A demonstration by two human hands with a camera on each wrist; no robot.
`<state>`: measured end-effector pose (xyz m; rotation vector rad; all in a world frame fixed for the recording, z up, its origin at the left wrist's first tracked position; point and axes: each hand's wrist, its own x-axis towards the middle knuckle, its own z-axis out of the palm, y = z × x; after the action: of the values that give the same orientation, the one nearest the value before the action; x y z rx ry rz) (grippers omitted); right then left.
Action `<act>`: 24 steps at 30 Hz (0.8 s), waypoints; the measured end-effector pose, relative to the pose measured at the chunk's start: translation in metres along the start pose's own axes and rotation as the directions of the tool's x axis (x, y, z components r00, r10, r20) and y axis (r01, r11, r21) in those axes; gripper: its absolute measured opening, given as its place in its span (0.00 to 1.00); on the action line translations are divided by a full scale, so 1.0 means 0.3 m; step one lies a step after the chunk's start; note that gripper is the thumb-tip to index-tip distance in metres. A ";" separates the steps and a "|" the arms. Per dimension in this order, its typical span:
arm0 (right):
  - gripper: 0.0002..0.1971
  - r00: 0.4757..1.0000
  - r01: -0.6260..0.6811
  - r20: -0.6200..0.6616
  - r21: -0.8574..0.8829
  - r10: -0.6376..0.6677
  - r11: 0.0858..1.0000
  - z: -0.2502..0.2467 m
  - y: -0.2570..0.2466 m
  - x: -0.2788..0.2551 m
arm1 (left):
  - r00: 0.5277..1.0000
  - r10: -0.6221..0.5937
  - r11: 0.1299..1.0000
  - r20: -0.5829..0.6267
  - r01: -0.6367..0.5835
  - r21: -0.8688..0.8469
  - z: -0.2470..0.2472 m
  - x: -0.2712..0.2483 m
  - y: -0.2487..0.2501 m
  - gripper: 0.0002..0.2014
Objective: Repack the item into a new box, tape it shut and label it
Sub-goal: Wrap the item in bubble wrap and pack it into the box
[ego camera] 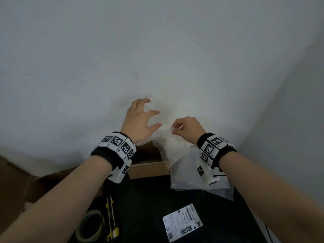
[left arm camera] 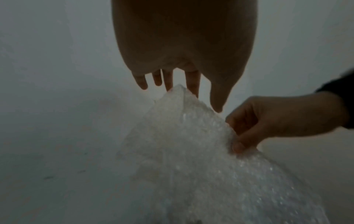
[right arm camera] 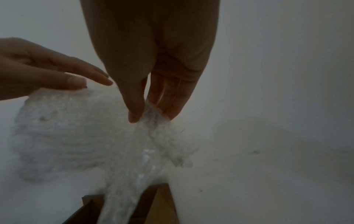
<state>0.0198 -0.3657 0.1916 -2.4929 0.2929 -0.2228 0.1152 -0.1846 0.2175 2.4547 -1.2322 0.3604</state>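
Note:
A sheet of clear bubble wrap [ego camera: 169, 148] hangs up out of an open cardboard box [ego camera: 149, 168] against the white wall. My right hand [ego camera: 185, 128] pinches its upper edge between thumb and fingers, seen close in the right wrist view as bubble wrap [right arm camera: 153, 115]. My left hand [ego camera: 140, 118] is spread with straight fingers beside the wrap's top, its thumb touching the edge; in the left wrist view the fingers [left arm camera: 192, 80] hover at the wrap's peak [left arm camera: 178, 97]. What lies inside the box is hidden.
On the dark table lie a shipping label [ego camera: 183, 222], a roll of tape [ego camera: 91, 225] and a yellow-black utility knife [ego camera: 111, 220]. Another bubble sheet [ego camera: 192, 179] lies under my right wrist. A second brown carton [ego camera: 15, 186] stands at the left. White walls close in behind and right.

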 end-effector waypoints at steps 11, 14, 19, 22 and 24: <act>0.15 0.997 -0.042 -0.071 0.035 0.044 0.999 0.004 -0.079 0.034 | 0.983 -0.182 0.981 0.038 0.179 0.077 -0.017 0.007 0.031 0.11; 0.16 0.995 -0.078 -0.057 0.136 0.086 0.988 0.033 -0.100 0.031 | 0.953 -0.296 0.953 0.056 0.299 -0.057 -0.012 -0.007 0.024 0.10; 0.18 0.974 -0.221 0.071 0.512 0.216 0.830 0.085 -0.142 0.020 | 0.894 -0.442 0.840 0.069 0.440 -0.319 0.021 -0.053 0.005 0.13; 0.13 0.962 -0.272 0.200 0.683 0.184 0.678 0.096 -0.186 0.004 | 0.872 -0.482 0.773 0.088 0.470 -0.425 0.033 -0.083 -0.012 0.20; 0.18 0.960 -0.269 0.250 0.704 0.125 0.657 0.103 -0.208 0.001 | 0.859 -0.499 0.741 0.112 0.490 -0.459 0.033 -0.100 -0.025 0.23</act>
<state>0.0369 -0.2994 0.2040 -1.6359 0.3184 -0.0050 0.1042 -0.1634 0.1955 2.2089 -0.5173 -0.0710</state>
